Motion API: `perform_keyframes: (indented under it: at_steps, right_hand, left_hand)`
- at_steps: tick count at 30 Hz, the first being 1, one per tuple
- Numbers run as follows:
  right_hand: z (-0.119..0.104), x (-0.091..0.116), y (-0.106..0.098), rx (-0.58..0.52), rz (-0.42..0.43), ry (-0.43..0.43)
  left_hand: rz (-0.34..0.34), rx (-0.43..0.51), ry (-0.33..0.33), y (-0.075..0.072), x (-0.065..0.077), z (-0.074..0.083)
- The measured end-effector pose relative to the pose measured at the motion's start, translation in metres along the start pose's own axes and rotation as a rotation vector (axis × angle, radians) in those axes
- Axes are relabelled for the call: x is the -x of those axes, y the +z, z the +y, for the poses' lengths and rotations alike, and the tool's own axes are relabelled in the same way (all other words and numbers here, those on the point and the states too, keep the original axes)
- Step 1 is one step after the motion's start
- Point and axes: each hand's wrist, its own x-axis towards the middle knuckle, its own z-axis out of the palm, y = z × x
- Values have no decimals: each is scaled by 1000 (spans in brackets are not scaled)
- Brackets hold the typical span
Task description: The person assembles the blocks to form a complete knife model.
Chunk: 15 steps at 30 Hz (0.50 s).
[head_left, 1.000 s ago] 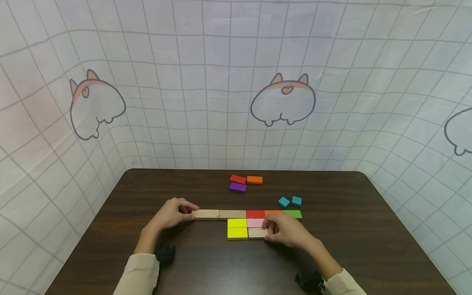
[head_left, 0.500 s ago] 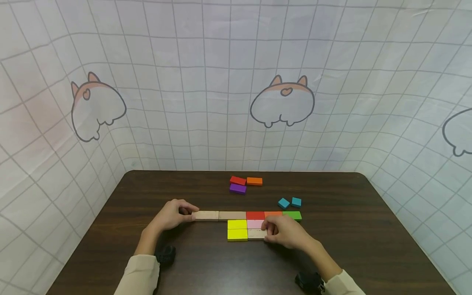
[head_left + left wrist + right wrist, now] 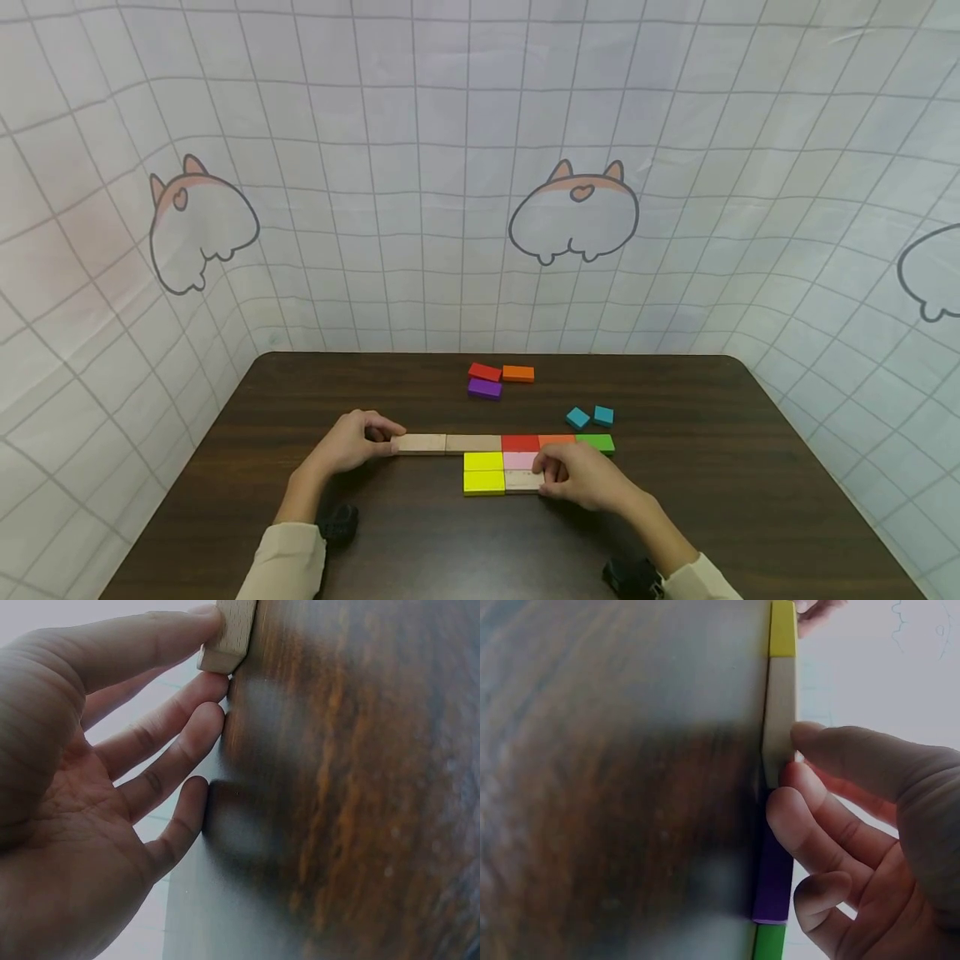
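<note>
Coloured and plain wooden blocks lie flat in touching rows. My left hand (image 3: 351, 442) pinches the outer end of a plain wooden block (image 3: 422, 445) at the left end of the long row; its other fingers rest on the table. At the right, my right hand (image 3: 585, 475) pinches a shorter wooden block (image 3: 523, 482) beside a yellow block (image 3: 483, 483). A pink block (image 3: 519, 461) and a red block (image 3: 520, 443) lie beyond it. Under the right fingers, the right wrist view shows a purple block (image 3: 774, 862) and a green block (image 3: 769, 943).
Behind the rows are a loose red block (image 3: 484, 372), an orange block (image 3: 518, 374) and a purple block (image 3: 484, 389). Two small blue blocks (image 3: 577, 417) lie closer, to the right. A patterned cloth (image 3: 420, 208) hangs behind the dark table (image 3: 420, 542).
The head view has tilted up a little, so everything sits lower in the frame. Both hands and the blocks stay where they were.
</note>
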Motion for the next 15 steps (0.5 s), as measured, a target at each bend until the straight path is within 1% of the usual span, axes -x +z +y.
perform_keyframes:
  at_steps: [5,8,11,15]
  right_hand:
    - [1,2,-7,-31,-7,6]
    - [4,4,-14,-56,12,2]
    - [7,6,-23,-65,66,-23]
    - [13,9,-36,-100,167,-62]
  left_hand:
    - [0,1,3,1,0,1]
    - [-1,4,5,1,0,1]
    - [0,3,3,0,0,1]
    - [-2,6,3,0,1,2]
